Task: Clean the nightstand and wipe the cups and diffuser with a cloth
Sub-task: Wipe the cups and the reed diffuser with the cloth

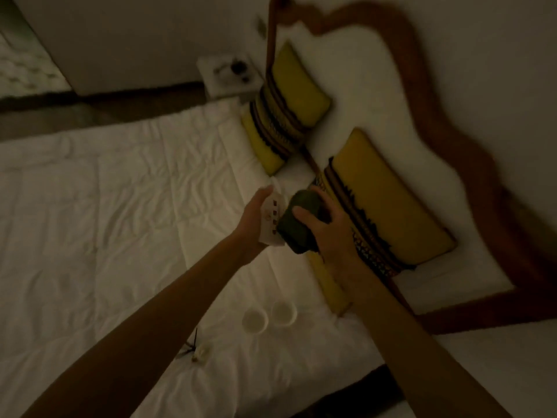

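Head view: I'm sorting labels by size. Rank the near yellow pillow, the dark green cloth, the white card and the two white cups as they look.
1. Near yellow pillow
2. Dark green cloth
3. White card, partly hidden, so unsure
4. Two white cups, alike

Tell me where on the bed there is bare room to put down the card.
Free: the wide white duvet left of the left hand. Crowded: the near edge, with two cups and the diffuser, and the headboard side, with yellow pillows.

Two white cups [269,316] upright on bed [90,221]
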Demonstrator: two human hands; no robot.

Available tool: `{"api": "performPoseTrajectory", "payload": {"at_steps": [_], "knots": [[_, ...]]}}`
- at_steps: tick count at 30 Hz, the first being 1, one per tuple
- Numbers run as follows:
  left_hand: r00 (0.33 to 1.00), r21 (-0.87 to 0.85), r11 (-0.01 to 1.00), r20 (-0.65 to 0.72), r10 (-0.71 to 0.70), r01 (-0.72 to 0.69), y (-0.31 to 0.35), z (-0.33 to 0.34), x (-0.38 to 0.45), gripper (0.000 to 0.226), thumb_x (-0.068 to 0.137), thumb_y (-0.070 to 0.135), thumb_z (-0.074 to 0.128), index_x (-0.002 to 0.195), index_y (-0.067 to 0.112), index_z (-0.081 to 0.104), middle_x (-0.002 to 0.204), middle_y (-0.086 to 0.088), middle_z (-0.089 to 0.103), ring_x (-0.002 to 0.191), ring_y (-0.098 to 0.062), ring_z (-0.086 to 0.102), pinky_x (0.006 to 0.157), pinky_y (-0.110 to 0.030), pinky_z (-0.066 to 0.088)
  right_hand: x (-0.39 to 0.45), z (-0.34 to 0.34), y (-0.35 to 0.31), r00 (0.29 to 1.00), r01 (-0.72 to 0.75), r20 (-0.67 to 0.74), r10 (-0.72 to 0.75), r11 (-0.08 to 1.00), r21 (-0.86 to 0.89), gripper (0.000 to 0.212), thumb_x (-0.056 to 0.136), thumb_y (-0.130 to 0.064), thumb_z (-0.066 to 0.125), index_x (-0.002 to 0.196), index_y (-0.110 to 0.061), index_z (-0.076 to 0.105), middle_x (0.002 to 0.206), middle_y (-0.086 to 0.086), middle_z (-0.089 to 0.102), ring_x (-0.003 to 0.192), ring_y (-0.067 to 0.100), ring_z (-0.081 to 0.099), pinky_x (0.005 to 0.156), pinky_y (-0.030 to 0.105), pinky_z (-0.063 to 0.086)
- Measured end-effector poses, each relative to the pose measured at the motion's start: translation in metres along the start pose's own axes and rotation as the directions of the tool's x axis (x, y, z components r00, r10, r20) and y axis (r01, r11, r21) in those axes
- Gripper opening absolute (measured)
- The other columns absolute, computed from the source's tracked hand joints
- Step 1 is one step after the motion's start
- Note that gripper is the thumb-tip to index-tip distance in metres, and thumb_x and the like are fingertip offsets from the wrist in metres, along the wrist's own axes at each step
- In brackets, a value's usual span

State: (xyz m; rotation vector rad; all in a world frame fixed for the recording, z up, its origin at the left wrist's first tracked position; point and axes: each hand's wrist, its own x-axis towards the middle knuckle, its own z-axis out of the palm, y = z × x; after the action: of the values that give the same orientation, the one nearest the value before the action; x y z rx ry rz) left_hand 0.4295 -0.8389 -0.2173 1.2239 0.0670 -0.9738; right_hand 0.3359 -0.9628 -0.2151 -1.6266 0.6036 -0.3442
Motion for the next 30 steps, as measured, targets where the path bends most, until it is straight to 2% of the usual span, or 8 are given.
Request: {"api": "performPoseTrajectory", "payload": {"at_steps": [3, 9, 12, 15, 18, 21, 24, 30], "knots": [[0.987, -0.020, 0.992, 0.103, 0.123, -0.122, 0.048, 0.050, -0.033, 0.069, 0.096, 0.067, 0.027, 0.135, 0.020, 0.058, 0.130, -0.013, 0.064, 0.119, -0.033, 0.061, 0.100, -0.049, 0.050, -0.009, -0.001, -0.071, 0.953, 0.264, -0.114, -0.281, 0.954, -0.141, 0.060, 0.090, -0.038, 0.072, 0.144, -0.029, 0.048, 0.140, -0.008, 0.055, 0.123, 0.010, 0.055, 0.098, 0.028, 0.053], [0.921, -0.035, 0.929, 0.118, 0.371, -0.370, 0.119, 0.114, -0.104, 0.052, 0.095, 0.066, 0.039, 0.098, 0.029, 0.075, 0.107, -0.004, 0.076, 0.097, -0.022, 0.073, 0.077, -0.034, 0.059, -0.040, 0.006, -0.160, 0.855, 0.451, -0.242, -0.459, 0.888, -0.091, 0.049, 0.097, -0.049, 0.054, 0.142, -0.029, 0.054, 0.140, -0.004, 0.060, 0.127, 0.015, 0.057, 0.100, 0.029, 0.052], [0.894, -0.054, 0.912, 0.182, 0.409, -0.407, 0.155, 0.134, -0.137, 0.055, 0.093, 0.066, 0.041, 0.091, 0.021, 0.073, 0.106, -0.008, 0.072, 0.100, -0.027, 0.068, 0.090, -0.042, 0.057, -0.057, 0.004, -0.189, 0.758, 0.565, -0.259, -0.599, 0.801, -0.199, 0.059, 0.092, -0.062, 0.047, 0.143, -0.034, 0.052, 0.141, -0.013, 0.058, 0.125, -0.001, 0.055, 0.101, 0.021, 0.049], [0.869, 0.005, 0.893, 0.232, 0.437, -0.450, 0.175, 0.162, -0.169, 0.055, 0.090, 0.069, 0.043, 0.092, 0.022, 0.072, 0.106, -0.009, 0.072, 0.095, -0.027, 0.070, 0.078, -0.039, 0.061, -0.054, -0.020, -0.236, 0.723, 0.611, -0.362, -0.589, 0.789, -0.063, 0.042, 0.097, -0.051, 0.052, 0.138, -0.040, 0.053, 0.126, -0.030, 0.061, 0.114, -0.014, 0.055, 0.093, 0.009, 0.047], [0.866, 0.027, 0.900, 0.287, 0.409, -0.434, 0.189, 0.185, -0.194, 0.050, 0.090, 0.070, 0.043, 0.100, 0.025, 0.063, 0.103, -0.005, 0.065, 0.086, -0.019, 0.064, 0.055, -0.026, 0.057, -0.052, -0.051, -0.285, 0.818, 0.540, -0.372, -0.440, 0.810, 0.228, 0.043, 0.100, -0.041, 0.055, 0.142, -0.029, 0.055, 0.135, -0.011, 0.059, 0.125, 0.014, 0.057, 0.096, 0.024, 0.048], [0.843, 0.024, 0.871, 0.269, 0.467, -0.490, 0.206, 0.197, -0.210, 0.045, 0.091, 0.068, 0.045, 0.092, 0.027, 0.061, 0.096, -0.006, 0.065, 0.085, -0.021, 0.063, 0.077, -0.035, 0.056, -0.059, -0.053, -0.303, 0.794, 0.572, -0.349, -0.497, 0.806, 0.154, 0.045, 0.100, -0.050, 0.050, 0.143, -0.035, 0.051, 0.134, -0.011, 0.060, 0.116, 0.011, 0.060, 0.086, 0.021, 0.051], [0.772, -0.095, 0.823, 0.301, 0.561, -0.561, 0.224, 0.207, -0.216, 0.053, 0.095, 0.057, 0.049, 0.058, 0.030, 0.077, 0.064, 0.000, 0.074, 0.063, -0.014, 0.073, 0.062, -0.029, 0.060, -0.062, -0.044, -0.316, 0.790, 0.582, -0.310, -0.529, 0.806, 0.106, 0.045, 0.099, -0.051, 0.049, 0.142, -0.037, 0.050, 0.127, -0.014, 0.061, 0.110, 0.004, 0.061, 0.069, 0.009, 0.051], [0.740, -0.005, 0.795, 0.360, 0.568, -0.607, 0.239, 0.223, -0.235, 0.053, 0.088, 0.070, 0.046, 0.121, 0.030, 0.056, 0.111, 0.003, 0.060, 0.103, -0.022, 0.057, 0.096, -0.045, 0.046, -0.078, -0.064, -0.364, 0.804, 0.578, -0.271, -0.530, 0.803, 0.145, 0.077, 0.078, -0.065, 0.054, 0.130, -0.008, 0.060, 0.132, 0.022, 0.061, 0.126, 0.043, 0.055, 0.108, 0.062, 0.041]]}}
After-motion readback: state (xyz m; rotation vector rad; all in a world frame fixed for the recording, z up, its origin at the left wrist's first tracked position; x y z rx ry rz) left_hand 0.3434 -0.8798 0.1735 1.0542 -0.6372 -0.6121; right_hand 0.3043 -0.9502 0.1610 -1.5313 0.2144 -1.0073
